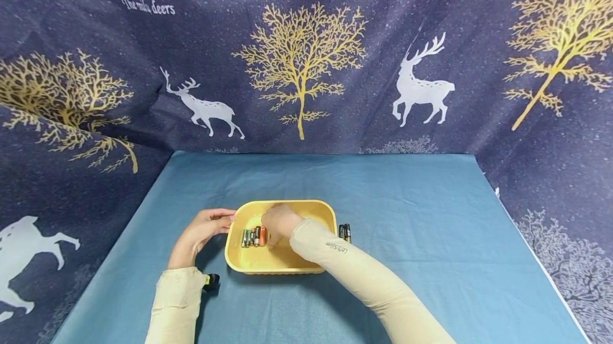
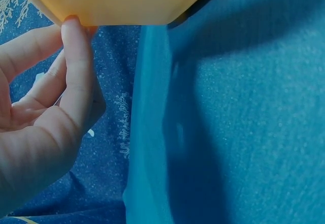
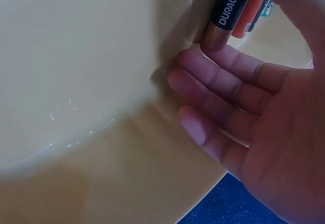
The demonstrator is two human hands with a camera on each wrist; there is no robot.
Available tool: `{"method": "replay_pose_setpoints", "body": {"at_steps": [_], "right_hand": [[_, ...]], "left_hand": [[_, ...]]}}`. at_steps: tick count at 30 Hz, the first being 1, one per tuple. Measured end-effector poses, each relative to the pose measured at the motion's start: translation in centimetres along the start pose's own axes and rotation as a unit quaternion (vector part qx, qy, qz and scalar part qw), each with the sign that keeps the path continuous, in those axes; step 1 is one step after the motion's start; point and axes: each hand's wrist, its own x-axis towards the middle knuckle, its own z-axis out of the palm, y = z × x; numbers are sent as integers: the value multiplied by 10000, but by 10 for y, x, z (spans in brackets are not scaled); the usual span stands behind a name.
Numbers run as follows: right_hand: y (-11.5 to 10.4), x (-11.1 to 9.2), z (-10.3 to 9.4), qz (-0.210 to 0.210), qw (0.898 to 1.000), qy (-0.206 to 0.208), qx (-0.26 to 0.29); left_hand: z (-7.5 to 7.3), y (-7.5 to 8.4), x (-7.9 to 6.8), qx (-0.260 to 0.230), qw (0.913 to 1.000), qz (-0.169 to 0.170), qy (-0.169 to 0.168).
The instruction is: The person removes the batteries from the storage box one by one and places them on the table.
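A yellow plastic basket (image 1: 297, 267) stands on the blue cloth. At its left side my left hand (image 1: 203, 229) pinches the edge between thumb and fingers; the left wrist view shows the thumb tip (image 2: 75, 28) against the yellow wall. Inside the basket my right hand (image 1: 281, 221) holds a black and copper Duracell battery (image 3: 229, 10), with a fingertip at its copper end. Beside it an orange battery (image 1: 263, 235) lies in a row with a black battery (image 1: 257, 236) and green-marked batteries (image 1: 246, 237). My right hand's other fingers are loosely bent.
Two dark batteries (image 1: 345, 232) lie on the cloth (image 1: 431, 280), just outside the basket's right wall. A small black device (image 1: 211, 282) shows at my left wrist. Behind the table hangs a dark blue curtain (image 1: 335, 120) with deer and trees.
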Motion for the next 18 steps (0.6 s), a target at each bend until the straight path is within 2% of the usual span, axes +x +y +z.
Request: {"method": "replay_pose_setpoints", "body": {"at_steps": [10, 18], "right_hand": [[1, -4, 1, -125, 9998, 113, -57], [3, -8, -1, -314, 9988, 343, -142]], "left_hand": [[2, 0, -2, 135, 9999, 18, 34], [1, 0, -1, 56, 10000, 57, 0]]}}
